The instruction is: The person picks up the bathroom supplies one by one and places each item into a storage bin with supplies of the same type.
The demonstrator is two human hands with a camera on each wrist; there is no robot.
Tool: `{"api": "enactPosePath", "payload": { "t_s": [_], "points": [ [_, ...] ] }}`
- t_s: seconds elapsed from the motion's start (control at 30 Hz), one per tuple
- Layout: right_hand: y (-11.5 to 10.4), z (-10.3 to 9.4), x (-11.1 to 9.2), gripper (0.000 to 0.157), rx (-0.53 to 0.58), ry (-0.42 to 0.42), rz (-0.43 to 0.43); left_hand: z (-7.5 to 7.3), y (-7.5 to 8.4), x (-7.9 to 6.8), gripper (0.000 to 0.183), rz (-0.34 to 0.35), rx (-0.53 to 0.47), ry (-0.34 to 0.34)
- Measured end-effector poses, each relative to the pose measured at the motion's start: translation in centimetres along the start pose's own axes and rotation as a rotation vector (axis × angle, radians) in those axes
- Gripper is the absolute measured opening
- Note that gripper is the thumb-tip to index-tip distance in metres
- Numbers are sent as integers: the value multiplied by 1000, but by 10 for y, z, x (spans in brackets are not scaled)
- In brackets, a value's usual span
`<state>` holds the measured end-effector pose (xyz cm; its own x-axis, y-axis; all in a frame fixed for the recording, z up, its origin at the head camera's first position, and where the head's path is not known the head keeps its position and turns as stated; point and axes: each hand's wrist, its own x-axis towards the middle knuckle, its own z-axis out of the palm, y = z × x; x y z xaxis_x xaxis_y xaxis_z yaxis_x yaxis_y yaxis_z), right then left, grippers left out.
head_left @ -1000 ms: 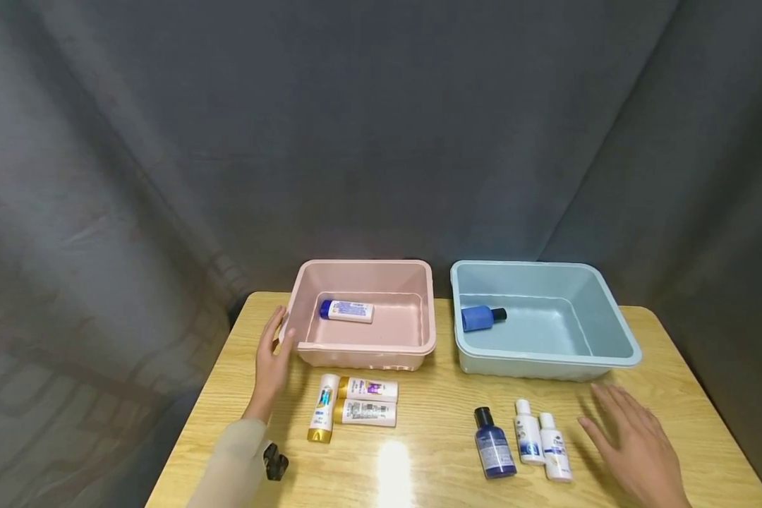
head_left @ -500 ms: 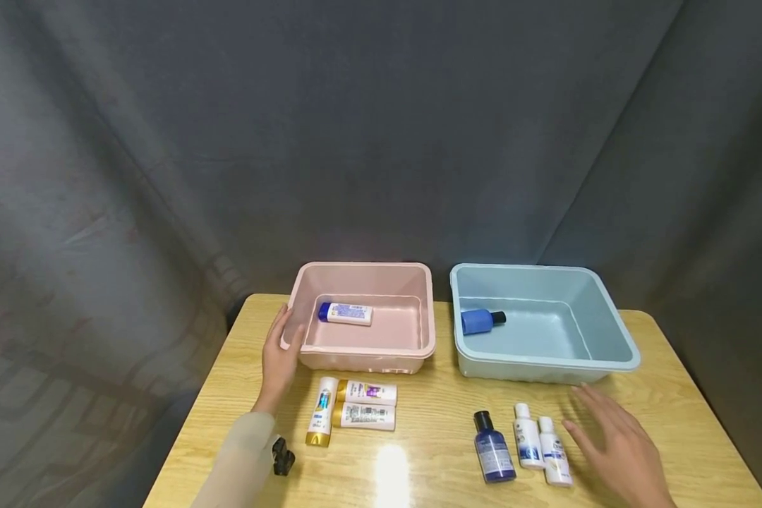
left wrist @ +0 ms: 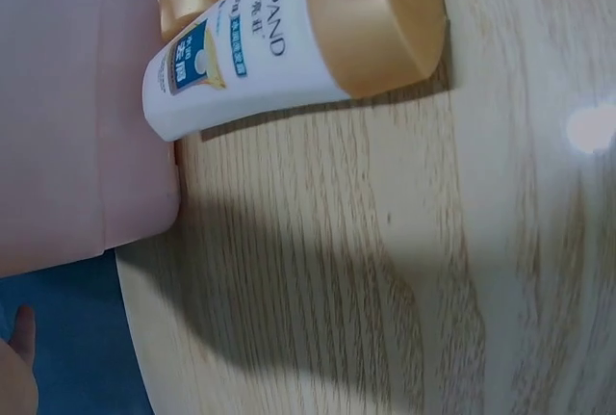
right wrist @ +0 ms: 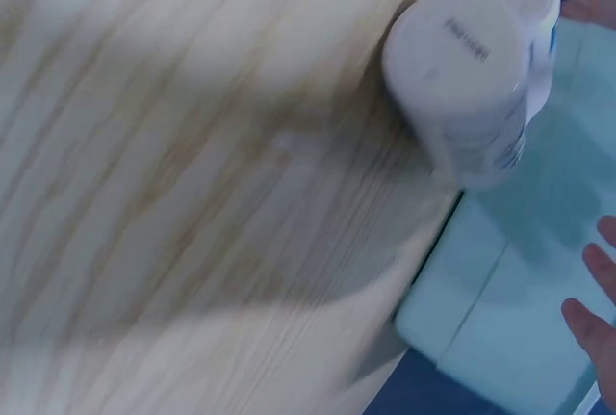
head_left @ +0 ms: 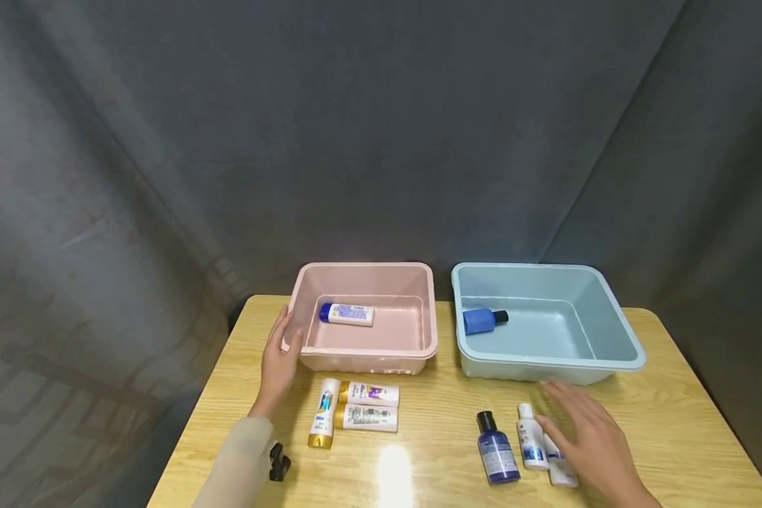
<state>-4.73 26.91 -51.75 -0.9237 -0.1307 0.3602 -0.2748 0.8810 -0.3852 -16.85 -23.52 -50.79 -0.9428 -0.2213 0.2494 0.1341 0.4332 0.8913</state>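
Observation:
My left hand (head_left: 281, 360) rests at the left front corner of the pink bin (head_left: 368, 360), fingers extended along its side. Inside that bin lies a white bottle with a blue cap (head_left: 348, 314). In front are a white tube with a gold cap (head_left: 324, 415) and two more gold-capped tubes (head_left: 370, 417). My right hand (head_left: 584, 434) hovers with fingers spread over two small white bottles; the right one (head_left: 561, 473) is partly hidden under it, and the left one (head_left: 533, 441) shows beside the thumb. A dark blue bottle with a black cap (head_left: 498, 457) lies further left.
The light blue bin (head_left: 546, 365) stands at the back right and holds a blue bottle with a black cap (head_left: 479, 321). Behind the wooden table (head_left: 432, 451) hangs a dark grey curtain (head_left: 381, 141). A black clip-like piece (head_left: 279, 463) sits at the left wrist.
My right hand has moved left, from beside the white bottles to over the right one. My left hand has shifted slightly right and stays at the pink bin's corner.

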Motion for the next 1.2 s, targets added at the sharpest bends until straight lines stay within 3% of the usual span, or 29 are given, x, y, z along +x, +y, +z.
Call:
{"api": "enactPosePath", "payload": {
  "t_s": [0.2,0.33,0.53,0.73,1.0,1.2],
  "points": [
    [-12,4,8,56,-10,12,-42,3,-2,2,45,18,-50,51],
    [-19,7,11,56,-31,-6,-83,1,-2,0,42,23,-27,79],
    [-24,13,19,58,-18,9,-176,-3,1,0,44,-10,57,39],
    [-39,19,25,61,5,-6,-197,-8,-1,0,46,-6,124,-13],
    [-64,32,32,57,32,-28,-232,-6,-2,0,44,54,102,33],
    [-79,43,34,57,25,-63,-305,-4,-4,0,43,55,94,41]
  ]
}}
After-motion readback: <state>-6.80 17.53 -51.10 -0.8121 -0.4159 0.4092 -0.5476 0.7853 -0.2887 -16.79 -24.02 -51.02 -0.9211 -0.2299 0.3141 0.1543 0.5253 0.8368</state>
